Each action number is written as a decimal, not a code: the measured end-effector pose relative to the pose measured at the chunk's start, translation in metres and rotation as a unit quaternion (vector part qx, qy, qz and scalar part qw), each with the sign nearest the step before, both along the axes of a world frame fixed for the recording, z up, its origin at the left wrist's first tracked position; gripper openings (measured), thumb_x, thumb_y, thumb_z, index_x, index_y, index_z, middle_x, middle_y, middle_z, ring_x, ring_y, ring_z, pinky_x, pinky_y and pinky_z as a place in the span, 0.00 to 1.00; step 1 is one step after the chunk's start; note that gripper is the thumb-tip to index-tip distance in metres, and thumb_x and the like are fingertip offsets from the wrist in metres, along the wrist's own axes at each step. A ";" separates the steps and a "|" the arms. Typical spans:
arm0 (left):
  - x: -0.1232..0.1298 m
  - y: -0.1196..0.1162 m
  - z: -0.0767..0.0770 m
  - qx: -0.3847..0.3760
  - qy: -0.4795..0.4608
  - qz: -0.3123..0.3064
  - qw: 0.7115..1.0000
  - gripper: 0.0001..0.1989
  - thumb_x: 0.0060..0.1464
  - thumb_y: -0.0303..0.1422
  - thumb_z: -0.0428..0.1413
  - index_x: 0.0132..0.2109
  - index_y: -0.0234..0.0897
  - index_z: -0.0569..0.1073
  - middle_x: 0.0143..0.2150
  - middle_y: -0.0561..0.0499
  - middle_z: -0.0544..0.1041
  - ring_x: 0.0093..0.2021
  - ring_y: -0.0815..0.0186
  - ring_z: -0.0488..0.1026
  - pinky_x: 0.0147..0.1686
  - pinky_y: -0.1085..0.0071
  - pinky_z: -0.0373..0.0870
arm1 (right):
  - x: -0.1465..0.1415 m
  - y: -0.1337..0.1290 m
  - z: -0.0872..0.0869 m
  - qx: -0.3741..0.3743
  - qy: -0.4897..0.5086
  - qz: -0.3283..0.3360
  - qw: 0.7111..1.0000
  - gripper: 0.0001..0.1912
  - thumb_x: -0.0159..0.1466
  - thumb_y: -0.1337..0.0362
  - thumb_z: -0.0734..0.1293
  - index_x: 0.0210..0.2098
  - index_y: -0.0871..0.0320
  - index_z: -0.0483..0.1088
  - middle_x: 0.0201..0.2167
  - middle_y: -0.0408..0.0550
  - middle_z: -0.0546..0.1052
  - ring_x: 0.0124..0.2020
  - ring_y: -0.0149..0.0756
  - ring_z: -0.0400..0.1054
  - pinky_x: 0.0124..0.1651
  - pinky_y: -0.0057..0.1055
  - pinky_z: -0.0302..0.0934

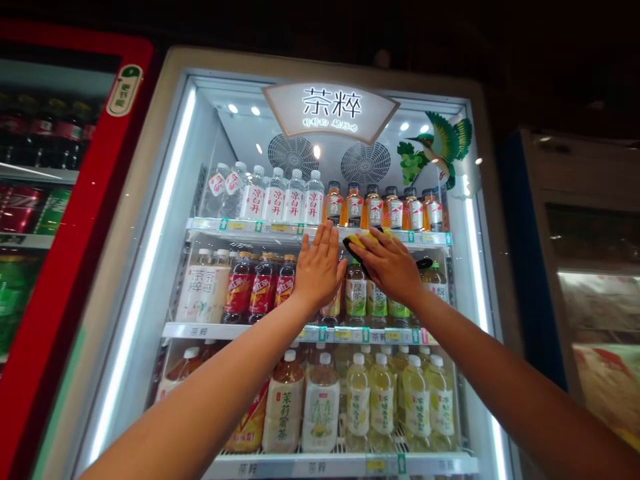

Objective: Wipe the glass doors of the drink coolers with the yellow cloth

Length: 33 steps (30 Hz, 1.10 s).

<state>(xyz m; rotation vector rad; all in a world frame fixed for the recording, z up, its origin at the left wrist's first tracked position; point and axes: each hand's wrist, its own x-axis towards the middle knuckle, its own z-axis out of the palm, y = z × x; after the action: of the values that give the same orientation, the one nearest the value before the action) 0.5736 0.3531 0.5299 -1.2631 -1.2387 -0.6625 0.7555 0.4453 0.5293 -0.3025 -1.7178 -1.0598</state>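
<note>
Both my arms reach up to the glass door of a lit drinks fridge [480, 200]. My left hand [320, 267] lies flat against the glass, fingers stretched upward, holding nothing. Just right of it, my right hand [390, 263] presses a yellow and black cloth [357, 241] on the glass, the fingers over it. Part of the cloth is hidden under that hand. Behind the glass, clear water bottles [275, 197] and amber bottles [373, 208] line the top shelf. Red-labelled tea bottles [261, 288] and green tea bottles [356, 293] stand behind and below my hands.
A red-framed fridge [107, 200] with bottles and cans stands on the left. To the right is another cabinet [560, 180] with a blue side. A sign [333, 112] and a bird sticker [445, 147] sit at the fridge's top. Pale yellow bottles [381, 403] fill a lower shelf.
</note>
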 end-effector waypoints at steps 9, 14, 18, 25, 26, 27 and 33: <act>-0.029 -0.020 0.009 -0.015 -0.010 0.011 1.000 0.35 0.69 0.39 0.47 0.75 0.28 0.47 0.78 0.37 0.46 0.78 0.54 0.41 0.75 0.48 0.40 | -0.045 -0.012 0.043 -0.050 0.166 0.036 0.984 0.25 0.72 0.67 0.59 0.67 0.50 0.66 0.68 0.46 0.69 0.71 0.52 0.55 0.68 0.55 0.55; -0.038 -0.023 0.007 -0.015 -0.010 0.012 1.000 0.34 0.69 0.40 0.45 0.74 0.27 0.48 0.78 0.36 0.47 0.78 0.53 0.41 0.75 0.47 0.39 | -0.055 -0.027 0.016 -0.005 0.038 0.019 0.999 0.23 0.73 0.64 0.59 0.66 0.48 0.67 0.69 0.42 0.68 0.72 0.48 0.54 0.69 0.51 0.55; -0.044 -0.027 0.005 -0.015 -0.002 0.003 1.000 0.34 0.69 0.40 0.45 0.74 0.29 0.48 0.77 0.37 0.48 0.78 0.55 0.41 0.75 0.48 0.38 | -0.035 -0.021 0.011 0.003 0.004 0.006 1.000 0.22 0.74 0.64 0.58 0.65 0.46 0.68 0.68 0.41 0.69 0.71 0.46 0.56 0.67 0.48 0.57; -0.062 -0.043 0.009 -0.002 -0.008 0.008 1.000 0.34 0.69 0.40 0.46 0.74 0.29 0.48 0.78 0.36 0.47 0.78 0.53 0.41 0.74 0.46 0.37 | -0.094 -0.039 0.053 -0.069 0.190 0.039 0.978 0.25 0.72 0.67 0.58 0.67 0.50 0.66 0.68 0.48 0.69 0.71 0.55 0.55 0.66 0.59 0.55; -0.065 -0.045 0.009 -0.001 -0.012 0.009 1.000 0.34 0.69 0.40 0.45 0.74 0.28 0.48 0.78 0.35 0.47 0.78 0.53 0.41 0.74 0.46 0.37 | -0.103 -0.043 0.050 -0.065 0.186 0.041 0.979 0.25 0.72 0.67 0.58 0.67 0.50 0.65 0.69 0.48 0.68 0.71 0.55 0.55 0.66 0.59 0.55; -0.068 -0.047 0.009 0.000 -0.018 0.009 1.000 0.34 0.69 0.40 0.45 0.74 0.28 0.48 0.78 0.35 0.47 0.78 0.53 0.41 0.74 0.45 0.37 | -0.109 -0.047 0.045 -0.056 0.171 0.043 0.983 0.26 0.72 0.67 0.57 0.68 0.51 0.64 0.69 0.49 0.67 0.71 0.54 0.54 0.66 0.59 0.54; -0.085 -0.053 0.004 0.004 -0.021 -0.011 1.000 0.35 0.69 0.40 0.45 0.75 0.32 0.44 0.78 0.36 0.47 0.78 0.53 0.42 0.74 0.45 0.38 | -0.085 -0.038 0.009 0.023 0.059 0.080 0.995 0.21 0.74 0.66 0.58 0.62 0.50 0.71 0.63 0.48 0.74 0.68 0.46 0.60 0.64 0.46 0.58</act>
<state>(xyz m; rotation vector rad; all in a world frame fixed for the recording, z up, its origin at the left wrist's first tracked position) 0.4890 0.3005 0.5341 -1.2639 -1.2566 -0.7122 0.6707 0.4076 0.5388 -0.1918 -1.5824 -0.9437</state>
